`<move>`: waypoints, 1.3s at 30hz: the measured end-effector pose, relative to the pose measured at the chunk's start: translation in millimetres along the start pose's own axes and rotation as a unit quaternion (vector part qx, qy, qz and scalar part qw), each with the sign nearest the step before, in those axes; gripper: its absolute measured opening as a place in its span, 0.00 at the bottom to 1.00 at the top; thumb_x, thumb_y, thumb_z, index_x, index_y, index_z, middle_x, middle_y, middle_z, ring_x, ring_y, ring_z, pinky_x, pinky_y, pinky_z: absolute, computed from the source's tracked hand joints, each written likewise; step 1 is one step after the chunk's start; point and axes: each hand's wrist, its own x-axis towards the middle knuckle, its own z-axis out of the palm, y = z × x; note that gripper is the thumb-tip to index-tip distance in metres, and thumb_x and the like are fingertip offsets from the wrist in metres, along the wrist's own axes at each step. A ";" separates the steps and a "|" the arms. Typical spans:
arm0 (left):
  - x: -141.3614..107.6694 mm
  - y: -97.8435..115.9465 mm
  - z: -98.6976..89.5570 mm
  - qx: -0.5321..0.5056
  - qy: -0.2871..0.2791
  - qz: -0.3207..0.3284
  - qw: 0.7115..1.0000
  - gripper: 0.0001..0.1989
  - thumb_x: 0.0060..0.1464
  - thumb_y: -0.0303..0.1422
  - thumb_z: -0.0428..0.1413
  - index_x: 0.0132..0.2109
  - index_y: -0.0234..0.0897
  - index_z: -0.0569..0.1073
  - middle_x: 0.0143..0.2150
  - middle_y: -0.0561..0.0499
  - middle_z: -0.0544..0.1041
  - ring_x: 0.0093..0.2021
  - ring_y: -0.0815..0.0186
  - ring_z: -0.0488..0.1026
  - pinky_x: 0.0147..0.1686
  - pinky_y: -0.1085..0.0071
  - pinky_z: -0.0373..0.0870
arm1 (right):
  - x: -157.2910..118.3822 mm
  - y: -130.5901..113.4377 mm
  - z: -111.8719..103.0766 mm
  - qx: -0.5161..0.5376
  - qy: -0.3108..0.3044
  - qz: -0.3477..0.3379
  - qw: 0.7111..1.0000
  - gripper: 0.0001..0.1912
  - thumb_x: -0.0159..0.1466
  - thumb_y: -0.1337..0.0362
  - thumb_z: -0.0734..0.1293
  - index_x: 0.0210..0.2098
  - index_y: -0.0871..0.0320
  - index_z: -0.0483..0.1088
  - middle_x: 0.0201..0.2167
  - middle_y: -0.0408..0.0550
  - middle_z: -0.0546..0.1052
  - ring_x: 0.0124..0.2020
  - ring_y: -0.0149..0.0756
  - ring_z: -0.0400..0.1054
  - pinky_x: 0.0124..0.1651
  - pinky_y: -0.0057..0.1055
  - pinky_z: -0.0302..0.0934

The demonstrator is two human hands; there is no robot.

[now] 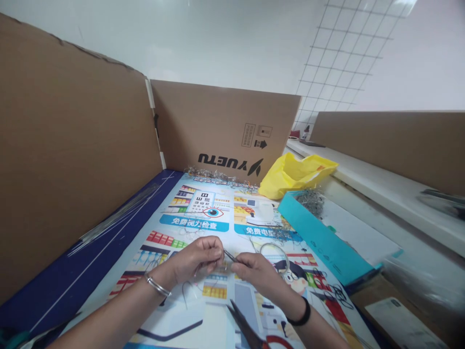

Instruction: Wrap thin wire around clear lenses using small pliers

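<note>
Together, both hands, left hand [199, 257] and right hand [254, 271], are pinching a thin, bent, silvery wire [229, 255] at lower centre.

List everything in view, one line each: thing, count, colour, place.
cardboard screens: several, brown, left, back, right
poster: one, colourful, on the table
yellow bag: one, back right
teal box lid: one, right of poster
wire pieces: a heap, grey, in the lid
scissors: one, dark, near edge
thin metal piece: one, between both hands
left hand: silver bangle, pinch grip
right hand: black wristband, pinch grip
</note>
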 end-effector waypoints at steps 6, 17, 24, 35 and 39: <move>1.1 0.3 2.1 0.012 0.013 0.004 1.000 0.14 0.46 0.40 0.60 0.29 0.33 0.68 0.27 0.51 0.73 0.18 0.76 0.65 0.18 0.79 0.54 | 3.1 6.9 2.8 -0.048 0.048 0.014 0.998 0.19 0.59 0.55 0.60 0.18 0.58 0.53 0.17 0.37 0.52 0.21 0.25 0.48 0.22 0.24 0.42; 12.8 -5.7 3.5 0.114 0.232 0.008 0.966 0.13 0.45 0.40 0.58 0.25 0.35 0.66 0.16 0.58 0.65 0.17 0.75 0.60 0.18 0.78 0.53 | 2.6 11.8 -4.6 -0.243 0.198 -0.034 0.949 0.17 0.61 0.54 0.60 0.21 0.57 0.59 0.19 0.40 0.63 0.23 0.30 0.57 0.27 0.26 0.48; 10.9 -7.3 11.7 0.163 0.239 0.033 0.957 0.13 0.47 0.40 0.56 0.24 0.36 0.65 0.16 0.59 0.61 0.16 0.75 0.56 0.18 0.77 0.52 | -1.1 14.6 0.2 -0.356 0.189 -0.134 0.905 0.17 0.64 0.52 0.58 0.27 0.57 0.67 0.25 0.47 0.71 0.28 0.35 0.62 0.32 0.29 0.52; 8.8 -7.6 14.1 0.142 0.237 0.006 0.961 0.13 0.48 0.41 0.55 0.26 0.37 0.62 0.13 0.61 0.59 0.14 0.75 0.53 0.15 0.78 0.49 | -2.9 15.2 2.7 -0.445 0.216 -0.224 0.840 0.18 0.65 0.54 0.58 0.27 0.58 0.68 0.23 0.47 0.69 0.29 0.35 0.61 0.34 0.30 0.51; 8.3 -7.4 12.9 0.148 0.234 0.003 0.961 0.13 0.48 0.41 0.54 0.26 0.37 0.62 0.13 0.61 0.57 0.14 0.76 0.52 0.15 0.78 0.47 | -1.4 17.0 1.3 -0.383 0.220 -0.207 0.873 0.18 0.65 0.52 0.57 0.27 0.58 0.67 0.24 0.46 0.70 0.28 0.34 0.62 0.32 0.28 0.52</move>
